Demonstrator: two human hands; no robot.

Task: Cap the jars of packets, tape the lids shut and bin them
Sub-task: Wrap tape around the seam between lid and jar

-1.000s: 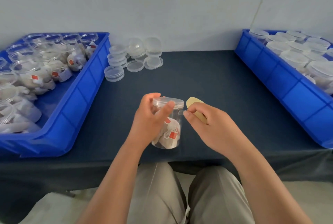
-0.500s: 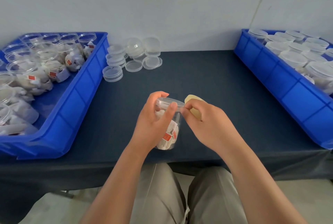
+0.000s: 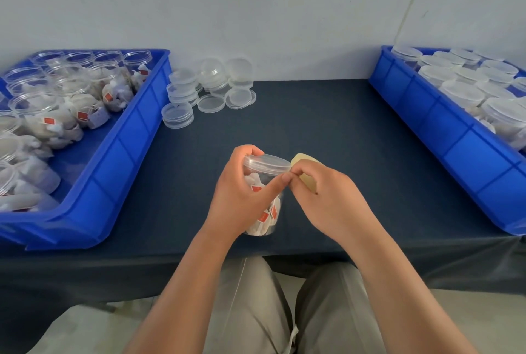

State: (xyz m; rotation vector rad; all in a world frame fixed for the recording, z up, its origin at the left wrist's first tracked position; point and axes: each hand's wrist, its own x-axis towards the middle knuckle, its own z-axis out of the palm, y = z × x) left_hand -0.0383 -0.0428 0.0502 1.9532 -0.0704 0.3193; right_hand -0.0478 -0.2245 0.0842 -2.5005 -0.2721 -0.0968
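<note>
Only the head view here, looking down at a dark table (image 3: 327, 126). The jar (image 3: 263, 224) is near the middle of the front edge, tipped a bit, and I can't tell if its base touches the cloth or floats just above it. It's clear plastic, full of white packets (image 3: 257, 229) with red tags, and the lid (image 3: 269, 160) is already sitting on top. The left hand (image 3: 242, 197) is wrapped round the jar from the left side, fingers curled behind the lid's rim and thumb laid across the front just under the lid. The right hand (image 3: 327, 200) has a tan tape roll (image 3: 304, 159) tucked inside its curled fingers, and its thumb and forefinger are pinched together right at the lid's right edge, touching the tip of the left thumb. Any tape strip itself is too clear to make out. Along the left edge sits a blue left bin (image 3: 113, 154) holding open jars (image 3: 42, 108) of the same packets, no tops on them. Along the right edge is the right bin (image 3: 455, 148) with capped jars (image 3: 461, 91) packed close. Loose lids (image 3: 210, 89) are stacked and scattered at the back edge, just beside the left bin's far corner. The person's knees in grey trousers (image 3: 256, 311) show below the front edge.
</note>
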